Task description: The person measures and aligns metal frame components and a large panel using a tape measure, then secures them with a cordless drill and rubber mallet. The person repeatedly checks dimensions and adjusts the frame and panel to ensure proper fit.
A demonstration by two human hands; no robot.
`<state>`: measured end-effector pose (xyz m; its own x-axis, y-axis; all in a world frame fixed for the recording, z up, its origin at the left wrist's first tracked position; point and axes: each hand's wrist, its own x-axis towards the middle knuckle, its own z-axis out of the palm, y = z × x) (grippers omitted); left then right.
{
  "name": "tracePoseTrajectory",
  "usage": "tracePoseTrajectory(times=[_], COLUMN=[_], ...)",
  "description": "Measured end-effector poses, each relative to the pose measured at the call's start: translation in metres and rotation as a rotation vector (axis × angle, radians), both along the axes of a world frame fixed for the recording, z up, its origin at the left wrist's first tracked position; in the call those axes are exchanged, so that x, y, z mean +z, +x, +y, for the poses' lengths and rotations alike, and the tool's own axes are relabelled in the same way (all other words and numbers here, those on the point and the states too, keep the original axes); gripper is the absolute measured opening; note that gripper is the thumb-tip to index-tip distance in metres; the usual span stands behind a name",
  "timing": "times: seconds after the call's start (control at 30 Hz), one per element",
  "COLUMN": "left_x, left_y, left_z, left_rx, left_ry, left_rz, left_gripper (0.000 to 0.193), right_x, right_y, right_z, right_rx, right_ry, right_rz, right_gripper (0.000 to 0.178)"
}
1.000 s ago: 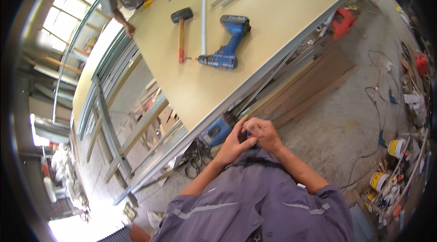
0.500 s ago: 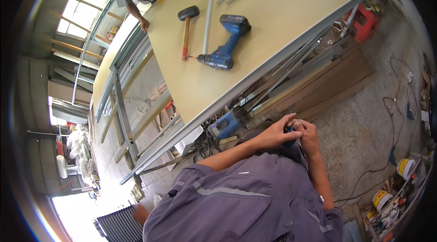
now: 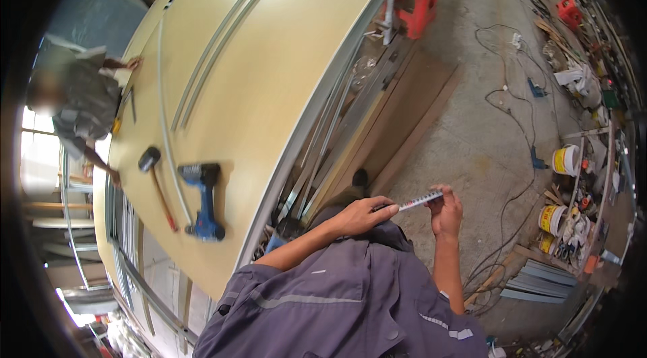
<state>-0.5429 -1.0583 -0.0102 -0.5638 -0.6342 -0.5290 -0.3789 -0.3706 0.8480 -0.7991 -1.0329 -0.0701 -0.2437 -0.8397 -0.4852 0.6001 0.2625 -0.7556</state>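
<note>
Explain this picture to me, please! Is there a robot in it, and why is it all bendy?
There's no robot here, just a person working with two bare hands. The camera sits on that person's head and looks down, so you see what's below, including their purple-grey work shirt. Its very wide lens makes straight edges bend near the rim.

The left hand and the right hand hold a thin marked strip between them. It looks like a measuring tape, though any case is hidden.

To the left is a big yellowish board. On it lie a blue drill, a mallet with a black head, and some long thin strips. Another person stands at the board's far side.
</note>
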Motion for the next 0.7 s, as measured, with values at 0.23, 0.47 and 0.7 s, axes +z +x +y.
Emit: tracePoseTrajectory(times=[0.23,0.47,0.7], left_x=[0.015,-0.012,-0.002], left_y=[-0.043,-0.104,-0.192], left_z=[-0.13,-0.234,-0.368], left_rx=[-0.231,-0.354,-0.334], left_ry=[-0.139,-0.17,-0.191], left_rz=[-0.022,-0.09,-0.223], left_gripper=[0.058,0.055,0.052], right_x=[0.013,-0.007,-0.046], right_y=[-0.102,-0.21,-0.335], right_z=[-0.079,-0.136,-0.277], right_rx=[-0.417,-0.644,-0.685], right_ry=[-0.033,-0.008,0.054], right_rz=[0.053,0.067,-0.01], right_gripper=[0.029,0.025,0.027])
